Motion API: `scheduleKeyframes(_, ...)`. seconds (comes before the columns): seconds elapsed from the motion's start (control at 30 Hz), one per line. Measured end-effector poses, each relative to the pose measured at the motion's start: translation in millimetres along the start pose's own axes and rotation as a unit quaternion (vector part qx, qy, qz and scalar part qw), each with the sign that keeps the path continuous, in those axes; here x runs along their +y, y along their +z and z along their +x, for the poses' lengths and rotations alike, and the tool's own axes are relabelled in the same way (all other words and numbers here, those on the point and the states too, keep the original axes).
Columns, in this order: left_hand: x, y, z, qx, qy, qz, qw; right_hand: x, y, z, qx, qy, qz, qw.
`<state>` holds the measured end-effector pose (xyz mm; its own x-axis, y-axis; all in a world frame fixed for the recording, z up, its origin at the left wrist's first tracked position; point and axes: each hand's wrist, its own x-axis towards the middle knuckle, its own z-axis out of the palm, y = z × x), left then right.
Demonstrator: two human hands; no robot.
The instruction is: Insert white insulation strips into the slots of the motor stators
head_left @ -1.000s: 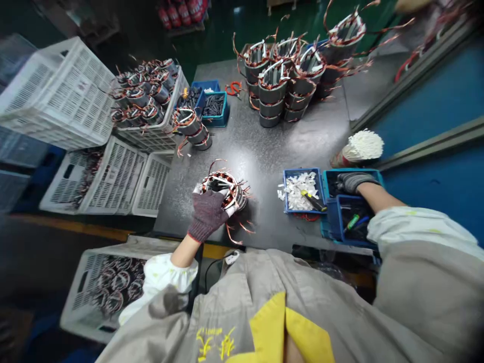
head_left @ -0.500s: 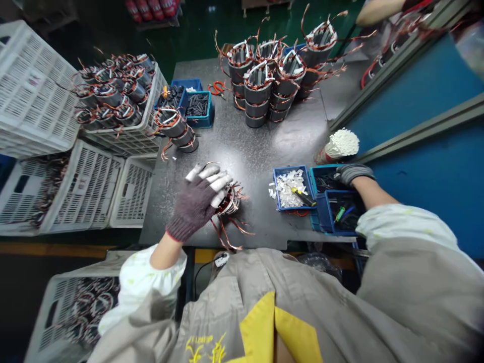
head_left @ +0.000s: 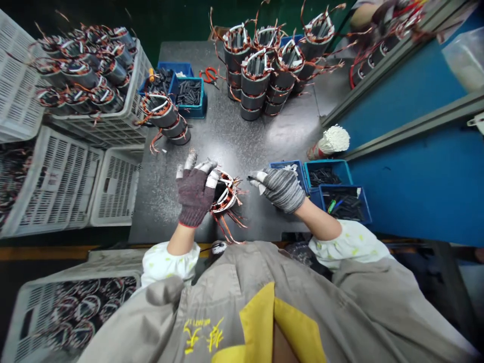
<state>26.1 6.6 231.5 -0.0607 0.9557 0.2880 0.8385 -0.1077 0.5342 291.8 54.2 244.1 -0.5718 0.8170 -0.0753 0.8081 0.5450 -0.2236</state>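
Note:
A motor stator (head_left: 226, 194) with white-bound copper windings stands near the table's front edge, its loose wire ends spreading right and forward. At its left side is my left hand (head_left: 195, 194), in a dark purple glove with white fingertips. Its fingers are spread, and the thumb side touches the stator's rim. My right hand (head_left: 282, 187), in a grey striped glove, is to the right of the stator and apart from it. Thumb and fingertips pinch a small black strip (head_left: 250, 178). Partly behind this hand is a blue box (head_left: 278, 164) of white pieces.
Stacked stators (head_left: 255, 85) stand at the back, another stack (head_left: 166, 118) at the left. Boxes of black strips (head_left: 327, 175) line the right. Red-handled pliers (head_left: 208, 75) lie behind. White crates (head_left: 113, 186) stand left; a blue panel (head_left: 416, 166) right. A co-worker's arm (head_left: 363, 17) shows far right.
My right hand has left the box of black strips and moved left towards the stator with a small black strip. My left hand has shifted left, uncovering more of the stator.

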Motion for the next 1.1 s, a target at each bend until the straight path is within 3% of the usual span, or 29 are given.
scheduleKeyframes(0.13,2.6,3.1,3.5,-0.004,-0.023,-0.001,1.000,-0.2,-0.5,2.1,-0.008,-0.002,-0.024,1.000)
scheduleKeyframes(0.33,3.1,2.0,1.0,-0.008,-0.031,-0.005,0.999,-0.7,0.8,2.4,0.038,-0.037,-0.009,0.999)
scheduleKeyframes(0.57,3.2,5.4,1.0,-0.002,-0.022,-0.001,1.000,-3.4,-28.7,13.5,-0.033,-0.063,-0.051,0.996)
scheduleKeyframes(0.83,1.7,7.3,0.6,0.008,-0.022,-0.007,1.000,15.4,-10.6,15.6,-0.007,-0.069,0.109,0.992)
scheduleKeyframes(0.93,3.1,5.9,0.8,-0.002,-0.024,0.001,1.000,3.1,-14.6,15.1,-0.020,-0.050,0.072,0.996)
scheduleKeyframes(1.1,5.9,3.9,1.3,-0.014,-0.019,0.007,1.000,-36.2,-44.1,25.5,-0.099,-0.032,-0.074,0.992)
